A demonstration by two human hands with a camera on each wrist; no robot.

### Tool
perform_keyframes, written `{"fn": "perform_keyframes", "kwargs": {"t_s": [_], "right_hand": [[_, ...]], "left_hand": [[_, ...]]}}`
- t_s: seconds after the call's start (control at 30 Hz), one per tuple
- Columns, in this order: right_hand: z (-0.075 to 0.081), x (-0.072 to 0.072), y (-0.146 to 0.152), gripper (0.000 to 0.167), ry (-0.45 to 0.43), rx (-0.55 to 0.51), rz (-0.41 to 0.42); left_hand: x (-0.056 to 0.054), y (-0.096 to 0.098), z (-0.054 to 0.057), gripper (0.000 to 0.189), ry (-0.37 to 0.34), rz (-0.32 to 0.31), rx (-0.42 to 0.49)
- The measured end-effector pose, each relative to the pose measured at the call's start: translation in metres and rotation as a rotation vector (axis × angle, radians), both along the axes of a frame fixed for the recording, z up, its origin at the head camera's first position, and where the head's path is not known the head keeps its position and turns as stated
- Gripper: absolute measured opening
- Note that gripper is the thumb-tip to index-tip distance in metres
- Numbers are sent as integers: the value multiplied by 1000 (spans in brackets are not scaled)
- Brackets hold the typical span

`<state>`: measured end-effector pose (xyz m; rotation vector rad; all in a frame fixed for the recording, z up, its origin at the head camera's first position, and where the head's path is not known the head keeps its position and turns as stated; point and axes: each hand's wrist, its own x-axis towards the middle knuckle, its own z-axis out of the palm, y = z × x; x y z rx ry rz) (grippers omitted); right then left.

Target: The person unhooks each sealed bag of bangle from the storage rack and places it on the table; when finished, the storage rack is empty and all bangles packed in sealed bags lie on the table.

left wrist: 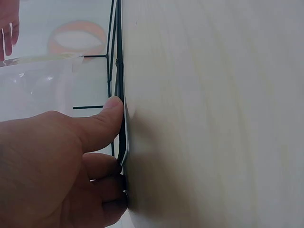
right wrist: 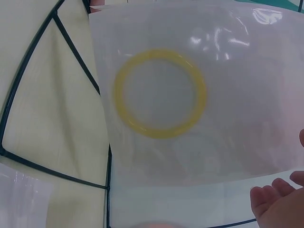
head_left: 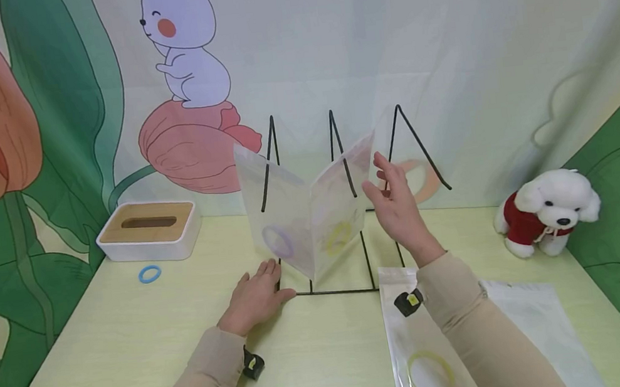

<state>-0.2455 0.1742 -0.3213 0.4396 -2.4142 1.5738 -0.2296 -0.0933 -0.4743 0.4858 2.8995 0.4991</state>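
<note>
A black wire rack [head_left: 337, 292] with tall pointed loops stands mid-table. Two frosted translucent bags lean in it, meeting in a V: the left bag [head_left: 279, 200] shows a purple ring [head_left: 277, 242], the right bag [head_left: 337, 184] a yellow ring [right wrist: 160, 93]. My left hand [head_left: 255, 297] holds the rack's front left corner, thumb along the front bar and fingers at the side, as the left wrist view shows. My right hand [head_left: 399, 209] is raised beside the right bag's outer edge, fingers loosely bent and holding nothing.
Under my right forearm lie a clear zip bag [head_left: 402, 341] with a yellow ring and another pale bag [head_left: 539, 321]. A tissue box [head_left: 148, 251] and blue ring [head_left: 149, 274] are at the left. A plush dog [head_left: 553, 212] sits at the right, before a printed curtain.
</note>
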Motion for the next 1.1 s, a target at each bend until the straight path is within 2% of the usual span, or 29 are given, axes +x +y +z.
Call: {"fn": "perform_keyframes", "kwargs": {"t_s": [0.3,0.4,0.53,0.63,0.93,1.1], "right_hand": [[-26,-27,9,63,32,-24,-9],[-17,-19,5,61,29,-35,-6],[-18,-19,4,59,43,-37,-16],[-29,-27,7,59,63,-33,-32],[-29,-24,8,51,91,-37,-88],[-24,-18,7,49,74,-64,-115]], "left_hand": [[0,0,1,72,-5,-4,-4],[-1,0,1,72,-2,-5,-8],[-1,-1,0,72,-1,-8,-10],[-1,-1,0,72,-2,-8,-10],[-2,-1,-1,72,-8,-3,-3],[-2,0,0,72,-8,-1,-2]]}}
